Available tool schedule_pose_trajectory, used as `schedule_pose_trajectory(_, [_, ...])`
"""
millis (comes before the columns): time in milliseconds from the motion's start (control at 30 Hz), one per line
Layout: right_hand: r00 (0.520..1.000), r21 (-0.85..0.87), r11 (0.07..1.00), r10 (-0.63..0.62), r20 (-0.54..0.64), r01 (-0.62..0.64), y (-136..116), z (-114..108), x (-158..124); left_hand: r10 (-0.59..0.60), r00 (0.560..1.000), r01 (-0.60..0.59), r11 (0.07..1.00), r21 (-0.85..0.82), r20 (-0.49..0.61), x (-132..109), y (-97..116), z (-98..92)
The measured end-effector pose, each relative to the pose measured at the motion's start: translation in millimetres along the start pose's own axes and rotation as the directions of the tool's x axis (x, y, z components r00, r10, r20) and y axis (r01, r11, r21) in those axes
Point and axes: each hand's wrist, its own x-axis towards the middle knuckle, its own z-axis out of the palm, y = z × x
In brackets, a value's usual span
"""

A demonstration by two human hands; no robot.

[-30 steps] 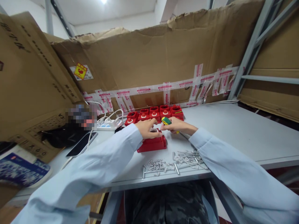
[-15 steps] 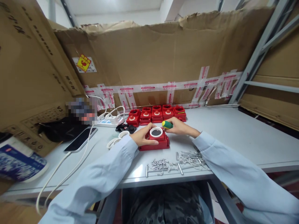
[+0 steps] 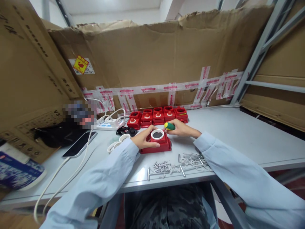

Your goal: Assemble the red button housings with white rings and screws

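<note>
My left hand (image 3: 145, 139) is closed round the left side of a red box-shaped housing (image 3: 158, 147), thumb along its front. On top of the housing sits a white ring (image 3: 157, 134) with a dark disc inside. A screwdriver with a green and yellow handle (image 3: 170, 126) is gripped in my right hand (image 3: 180, 128), at the housing's right side; its tip is hidden. Several loose white rings (image 3: 125, 137) lie left of my left hand. In front of the housing is a heap of small metal screws (image 3: 162, 167), with thin metal rods and strings (image 3: 194, 160) beside it.
Several similar red housings (image 3: 158, 116) stand in a row behind my hands. A power strip (image 3: 107, 125) with white cables, a phone (image 3: 79, 145) and a blue-and-white container (image 3: 20, 167) are on the left. Cardboard (image 3: 143, 57) walls the table's back.
The whole view has shifted slightly, so everything appears a little further left. Both hands keep their hold on the housing and the screwdriver.
</note>
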Motion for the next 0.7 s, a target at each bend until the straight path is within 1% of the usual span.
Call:
schedule_pose_trajectory(133, [1.000,-0.006,1.000,-0.014,-0.006,0.013,-2,-1,-1,-0.006,1.000,0.006,1.000,-0.007,0.010,0,1,-0.5])
schedule_pose_trajectory(300, [1.000,-0.019,1.000,-0.018,0.017,0.018,0,0,-1,-0.018,1.000,0.018,1.000,0.000,0.009,0,3,-1.4])
schedule_pose_trajectory(433, [0.999,-0.042,0.999,-0.034,0.005,0.034,1,2,-1,-0.025,0.999,0.024,1.000,0.010,0.034,0,3,-1.8])
schedule_pose_trajectory(567, [0.998,-0.066,0.996,-0.062,0.003,0.062,-2,-1,-1,-0.017,1.000,0.017,1.000,0.002,0.025,0,2,-1.8])
schedule_pose_trajectory(600, [0.997,-0.072,0.995,-0.077,-0.012,0.076,-4,-3,-1,-0.018,0.999,0.018,1.000,-0.001,0.028,0,2,-1.7])
schedule_pose_trajectory(700, [0.984,-0.083,0.988,-0.143,-0.106,0.134,-11,-13,-2,-0.026,0.999,0.026,1.000,-0.014,0.031,0,3,-1.6])
